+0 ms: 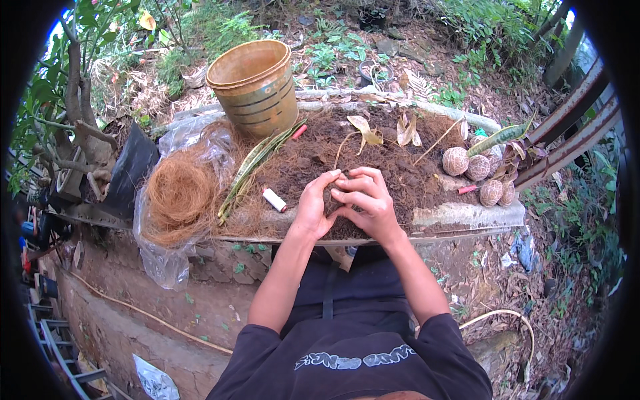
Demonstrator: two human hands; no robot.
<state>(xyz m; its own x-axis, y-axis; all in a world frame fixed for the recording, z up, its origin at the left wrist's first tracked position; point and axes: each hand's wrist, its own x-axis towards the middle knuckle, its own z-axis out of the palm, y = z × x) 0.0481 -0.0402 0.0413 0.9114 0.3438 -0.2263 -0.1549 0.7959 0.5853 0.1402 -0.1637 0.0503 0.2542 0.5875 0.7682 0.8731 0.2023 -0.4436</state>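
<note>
My left hand (315, 208) and my right hand (368, 205) are cupped together over the near side of the soil heap. Between them sits a dark clump of soil (329, 199), mostly hidden by my fingers. Out of its top rises a thin brown stem, bending over to a pale, drooping leaf (365, 135). Dark crumbly soil (300, 167) mixed with fibre spreads around and beneath both hands. Left of my left hand lies a white thread spool (274, 200). Several round balls wrapped in pale thread (456, 161) rest together at the right end of the slab.
A tan plastic pot (257, 100) stands at the back left. Brown coconut fibre (183, 193) lies on clear plastic (163, 263), beside long green striped leaves (250, 170). A red stick-like piece (299, 132) lies near the pot. Rusty metal bars (567, 140) slant in at the right.
</note>
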